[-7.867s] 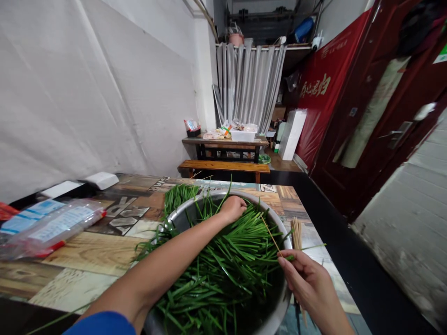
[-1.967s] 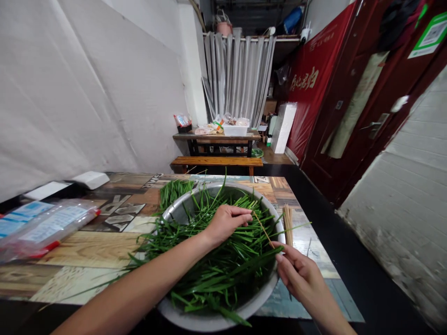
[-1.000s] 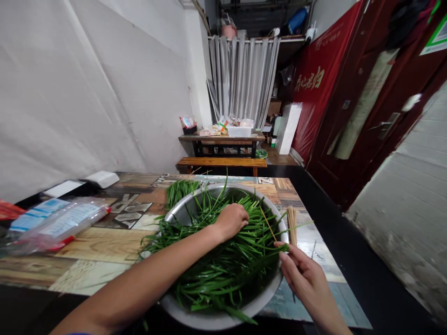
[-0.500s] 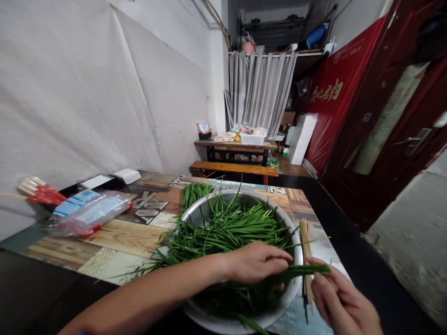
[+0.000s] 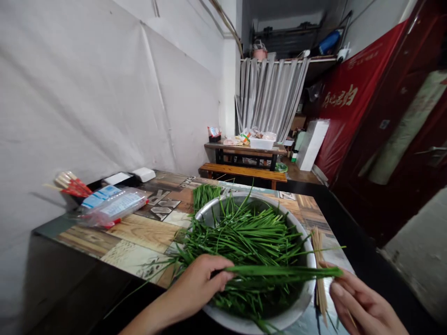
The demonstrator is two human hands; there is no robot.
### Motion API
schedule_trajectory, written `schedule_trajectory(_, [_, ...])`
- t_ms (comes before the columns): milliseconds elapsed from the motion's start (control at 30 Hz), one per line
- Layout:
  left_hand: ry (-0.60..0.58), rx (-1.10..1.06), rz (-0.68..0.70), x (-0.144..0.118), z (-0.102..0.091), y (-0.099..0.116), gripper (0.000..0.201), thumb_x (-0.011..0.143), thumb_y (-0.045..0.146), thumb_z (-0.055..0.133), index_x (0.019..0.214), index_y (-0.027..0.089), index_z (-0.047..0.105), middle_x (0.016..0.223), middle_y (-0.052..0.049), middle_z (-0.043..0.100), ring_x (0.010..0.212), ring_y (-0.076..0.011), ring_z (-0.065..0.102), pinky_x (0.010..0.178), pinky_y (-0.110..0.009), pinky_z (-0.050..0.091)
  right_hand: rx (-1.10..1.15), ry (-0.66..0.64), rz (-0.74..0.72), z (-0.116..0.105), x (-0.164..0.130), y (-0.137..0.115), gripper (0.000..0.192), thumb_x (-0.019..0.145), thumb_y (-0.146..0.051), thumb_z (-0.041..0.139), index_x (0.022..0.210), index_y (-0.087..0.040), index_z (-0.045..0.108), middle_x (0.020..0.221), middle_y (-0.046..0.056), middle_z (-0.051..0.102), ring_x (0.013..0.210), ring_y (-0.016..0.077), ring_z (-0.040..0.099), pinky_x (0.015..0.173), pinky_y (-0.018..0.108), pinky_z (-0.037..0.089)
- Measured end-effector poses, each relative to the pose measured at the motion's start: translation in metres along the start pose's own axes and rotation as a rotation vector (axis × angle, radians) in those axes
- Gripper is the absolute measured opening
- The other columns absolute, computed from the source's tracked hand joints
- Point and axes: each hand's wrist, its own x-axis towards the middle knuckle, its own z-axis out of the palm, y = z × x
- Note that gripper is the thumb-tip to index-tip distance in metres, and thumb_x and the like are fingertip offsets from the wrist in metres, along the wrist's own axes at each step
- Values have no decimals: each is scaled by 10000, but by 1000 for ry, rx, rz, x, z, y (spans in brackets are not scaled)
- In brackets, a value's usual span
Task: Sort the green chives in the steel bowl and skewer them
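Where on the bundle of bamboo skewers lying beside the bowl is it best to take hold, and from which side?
Probably at the far end of the bamboo skewers, from above. They lie flat on the table right of the metal bowl; the right hand covers their near end.

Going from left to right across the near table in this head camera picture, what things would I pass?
Red-tipped sticks → clear plastic packet → left hand → metal bowl of green chives → bundle of bamboo skewers → right hand.
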Motion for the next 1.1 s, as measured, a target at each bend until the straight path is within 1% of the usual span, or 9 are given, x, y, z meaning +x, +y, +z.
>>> schedule_trajectory(167, [373, 346, 7, 15, -5, -26, 346, 859, 304, 385, 1140, 192, 552, 1001, -69, 633, 910, -182, 571, 835, -330, 425, -219, -88, -259, 40, 52, -30, 313, 833, -368, 514, 1057, -149, 533, 523, -87, 385, 370, 43, 336, 363, 159, 272])
schedule_trajectory(233, [463, 552, 37, 21, -5, -34, 358, 856, 282, 400, 1166, 159, 531, 1043, -101, 622, 964, -211, 563, 904, -408, 392, -576, -117, -405, 61, 79, -31, 313, 880, -346, 375, 1000, -102, 531, 559, -55, 457, 370, 64, 419, 347, 171, 321])
schedule_trajectory(367, [643, 756, 190, 2, 3, -34, 338, 854, 272, 423, 1141, 133, 535, 1168, -118, 569, 1110, -216, 494, 1021, -464, 279, -811, -64, -507, 80, 106, -17, 283, 807, -244, 455, 993, -59, 562, 608, 35, 603, 545, 165, 596, 505, 258, 461])
schedule_trajectory(467, [574, 809, 436, -31, 23, -38, 350, 844, 282, 455, 1174, 178, 505, 1176, -78, 571, 1134, -197, 477, 1051, -477, 240, -930, 44, -633, 66, 92, -10, 357, 744, -218, 540, 1073, -81, 558, 963, 168, 641, 939, 288, 580, 792, 404, 445])
schedule_trajectory(567, [450, 829, 610, -54, 50, -54, 361, 836, 223, 469, 1195, 198, 490, 1139, -54, 593, 1125, -182, 482, 1055, -456, 253, -1159, 130, -715, 43, 66, -9, 362, 802, -241, 474, 1125, -103, 559, 1065, 183, 607, 981, 317, 561, 817, 463, 438])
schedule_trajectory(667, [531, 804, 605, -59, 69, -70, 402, 832, 123, 438, 1226, 196, 462, 1137, -63, 590, 1126, -177, 477, 1039, -432, 285, -1328, 146, -725, 27, 40, -5, 312, 848, -279, 421, 989, -122, 652, 967, 149, 649, 895, 288, 604, 787, 437, 474])
schedule_trajectory(733, [571, 783, 592, -58, 75, -73, 420, 832, 117, 433, 1243, 201, 444, 1151, -67, 579, 1128, -182, 471, 1028, -428, 296, -1301, 143, -708, 22, 20, 2, 320, 862, -322, 413, 923, -159, 682, 973, 122, 656, 916, 260, 605, 818, 404, 475])
schedule_trajectory(900, [515, 691, 576, -55, 73, -65, 318, 849, 197, 444, 1162, 210, 502, 1013, -47, 615, 974, -159, 532, 957, -390, 339, -1136, 117, -662, 21, -25, 34, 345, 848, -401, 443, 1055, -203, 635, 1183, 116, 554, 1064, 246, 540, 836, 357, 484])
schedule_trajectory(1100, [449, 556, 517, -44, 69, -57, 202, 857, 287, 436, 970, 193, 574, 843, -32, 602, 816, -151, 520, 836, -348, 371, -984, 284, -744, 33, -3, 51, 336, 874, -334, 385, 955, -158, 659, 1023, 131, 579, 912, 232, 580, 760, 354, 486])
